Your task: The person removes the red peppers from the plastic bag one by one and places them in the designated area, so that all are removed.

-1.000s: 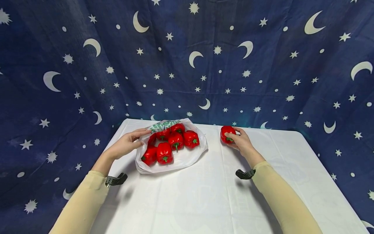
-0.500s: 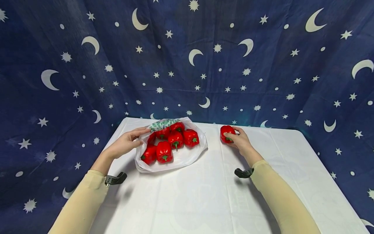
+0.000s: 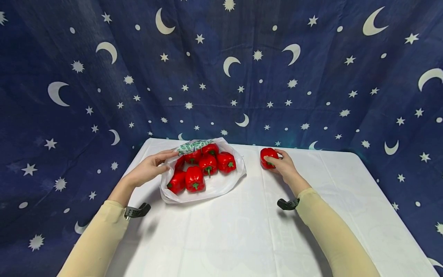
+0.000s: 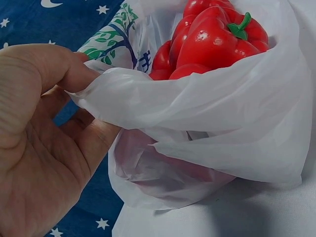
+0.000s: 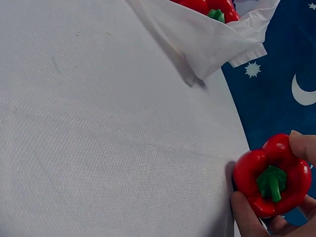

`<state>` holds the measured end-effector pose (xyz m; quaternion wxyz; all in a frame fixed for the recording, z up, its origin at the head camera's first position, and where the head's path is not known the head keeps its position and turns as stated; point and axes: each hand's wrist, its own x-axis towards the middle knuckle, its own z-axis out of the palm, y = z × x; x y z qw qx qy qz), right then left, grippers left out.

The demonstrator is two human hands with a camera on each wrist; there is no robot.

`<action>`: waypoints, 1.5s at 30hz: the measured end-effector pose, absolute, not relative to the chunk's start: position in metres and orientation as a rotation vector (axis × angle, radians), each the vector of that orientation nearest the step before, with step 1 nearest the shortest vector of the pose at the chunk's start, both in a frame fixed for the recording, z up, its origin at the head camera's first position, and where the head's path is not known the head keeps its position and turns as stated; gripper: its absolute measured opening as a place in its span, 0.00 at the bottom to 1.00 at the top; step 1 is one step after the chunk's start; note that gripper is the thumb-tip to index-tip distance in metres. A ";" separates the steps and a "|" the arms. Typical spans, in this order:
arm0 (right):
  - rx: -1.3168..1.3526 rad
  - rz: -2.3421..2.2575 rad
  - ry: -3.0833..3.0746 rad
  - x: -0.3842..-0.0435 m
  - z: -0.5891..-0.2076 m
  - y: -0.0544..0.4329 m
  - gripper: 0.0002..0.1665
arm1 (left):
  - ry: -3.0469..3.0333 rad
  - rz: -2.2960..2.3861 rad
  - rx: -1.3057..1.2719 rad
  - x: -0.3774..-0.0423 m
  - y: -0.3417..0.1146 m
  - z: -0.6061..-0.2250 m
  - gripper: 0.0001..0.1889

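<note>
From my seat at the feeds I see the person's left hand (image 3: 147, 171) with thumb and fingers pinching the rim of a white plastic bag (image 3: 221, 189), a leafy green print (image 4: 116, 37) just beyond those fingertips. Several red peppers (image 3: 209, 163) lie heaped inside the bag, just right of the left fingers, some with green stems turned toward me. The right hand (image 3: 288, 169) grips a single red pepper (image 3: 267, 154), its fingers and thumb curled round the sides (I can't tell whether its underside touches the cloth). Its green stem (image 5: 271, 183) points back between the right fingers toward the wrist camera. The bag sits well to the left of those fingers. Beneath both hands spreads a white tablecloth (image 3: 238, 234); beyond all the fingertips hangs a blue backdrop (image 3: 207, 73) of moons and stars.
</note>
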<state>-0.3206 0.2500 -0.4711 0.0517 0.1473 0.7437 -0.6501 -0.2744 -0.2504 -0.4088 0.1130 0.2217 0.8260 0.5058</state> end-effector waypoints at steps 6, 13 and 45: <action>0.467 -1.945 2.297 -0.321 -0.473 0.248 0.54 | 2.411 1.486 0.640 -0.275 -0.251 -0.410 0.28; 0.477 -1.882 2.350 -0.319 -0.471 0.247 0.54 | 2.399 1.497 0.623 -0.275 -0.251 -0.410 0.28; 0.281 -1.704 2.738 -0.293 -0.438 0.255 0.55 | 2.413 1.511 0.622 -0.275 -0.249 -0.409 0.28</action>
